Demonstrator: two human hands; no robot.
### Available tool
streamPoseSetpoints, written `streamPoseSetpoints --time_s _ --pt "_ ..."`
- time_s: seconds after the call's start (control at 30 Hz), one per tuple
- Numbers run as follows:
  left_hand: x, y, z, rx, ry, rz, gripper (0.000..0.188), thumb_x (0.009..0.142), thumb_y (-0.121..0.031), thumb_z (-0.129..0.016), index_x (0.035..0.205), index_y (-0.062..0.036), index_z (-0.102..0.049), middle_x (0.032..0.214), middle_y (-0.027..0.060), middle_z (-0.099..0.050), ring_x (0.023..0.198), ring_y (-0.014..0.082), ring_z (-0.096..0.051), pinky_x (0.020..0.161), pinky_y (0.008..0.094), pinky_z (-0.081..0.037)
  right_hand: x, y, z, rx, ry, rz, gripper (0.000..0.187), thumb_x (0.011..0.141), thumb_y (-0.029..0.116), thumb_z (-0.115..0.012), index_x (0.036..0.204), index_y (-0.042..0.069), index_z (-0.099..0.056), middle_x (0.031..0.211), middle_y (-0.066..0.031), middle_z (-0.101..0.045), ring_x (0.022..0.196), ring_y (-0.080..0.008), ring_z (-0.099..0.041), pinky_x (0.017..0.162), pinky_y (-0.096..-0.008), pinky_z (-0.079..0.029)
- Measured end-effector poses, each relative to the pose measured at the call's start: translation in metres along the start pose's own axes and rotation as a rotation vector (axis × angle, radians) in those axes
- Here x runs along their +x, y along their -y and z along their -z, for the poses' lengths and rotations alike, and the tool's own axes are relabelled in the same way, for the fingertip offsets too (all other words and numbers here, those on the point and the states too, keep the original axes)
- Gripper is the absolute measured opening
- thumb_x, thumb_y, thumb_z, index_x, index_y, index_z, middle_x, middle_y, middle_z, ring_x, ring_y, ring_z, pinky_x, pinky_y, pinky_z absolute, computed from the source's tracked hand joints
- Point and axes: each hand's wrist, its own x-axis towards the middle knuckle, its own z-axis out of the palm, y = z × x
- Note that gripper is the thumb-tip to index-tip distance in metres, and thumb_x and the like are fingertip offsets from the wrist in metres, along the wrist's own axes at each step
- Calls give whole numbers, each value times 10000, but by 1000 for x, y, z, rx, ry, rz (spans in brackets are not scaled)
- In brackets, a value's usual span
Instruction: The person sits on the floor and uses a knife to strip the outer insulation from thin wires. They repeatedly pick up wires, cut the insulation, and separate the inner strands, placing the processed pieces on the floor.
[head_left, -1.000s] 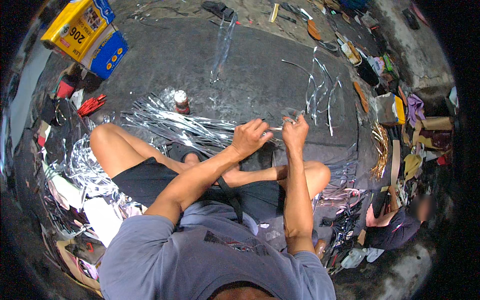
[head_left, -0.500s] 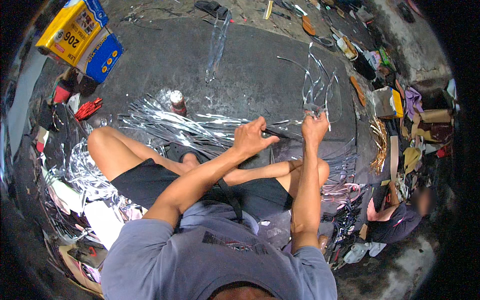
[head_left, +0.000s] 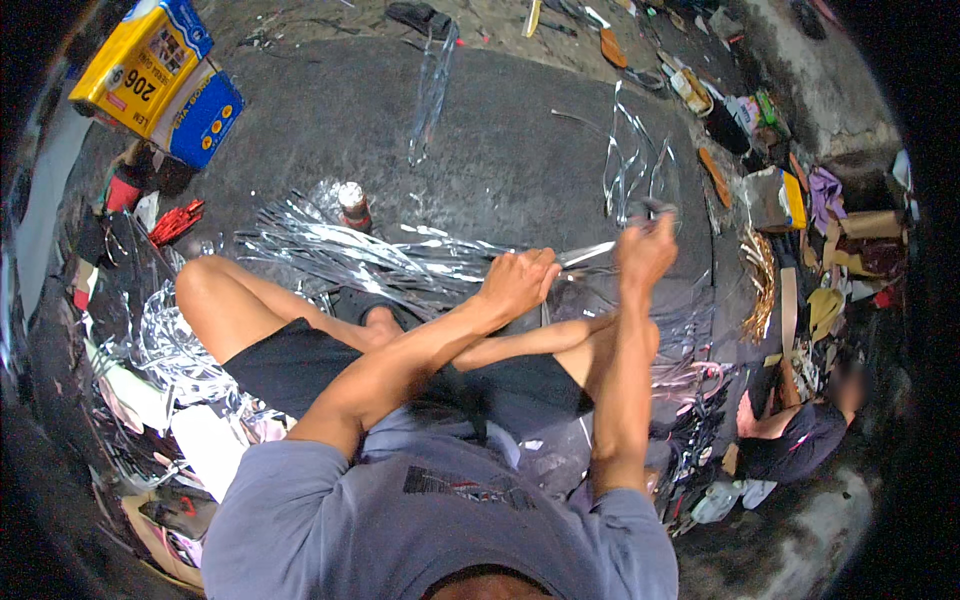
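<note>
A shiny silver strip runs taut between my two hands. My left hand is closed with its fingers pressed round the strip's left end, above my crossed shins. At the strip's other end my right hand is closed too, its fingertips smeared by motion. A dark grey thing shows at those fingertips, too blurred to name. Beyond it, several loose silver strips fan out on the dark floor mat. A large bundle of silver strips lies in front of my legs, its right end near my left hand.
Behind the bundle stands a small red bottle with a whitish top. A yellow and blue box is at the far left, near red strips. Gold strips and scraps lie right, where another person sits.
My left hand has turned and closed round the strip, moving slightly right. My right hand has shifted a little right, and a bright strip now stretches between both hands.
</note>
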Motion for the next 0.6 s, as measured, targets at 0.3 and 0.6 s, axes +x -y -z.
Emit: streamPoseSetpoints --time_s 0.3,0.6 --pt "-33 -26 21 -143 245 58 544 844 -298 -712 1250 43 -590 885 153 -697 801 292 -693 762 365 -551 32 -6 35 674 9 -20 239 797 -16 -598 1028 -9 -662 852 -81 -708 723 -177 -656 654 -305 -494" --pt "7 -14 94 -1554 -260 512 336 924 -107 -686 1231 10 -616 823 34 -658 665 75 -602 560 212 -512 -24 53 10 733 304 -201 238 824 -68 -552 1044 -50 -641 900 -78 -706 772 -115 -632 655 -246 -481"
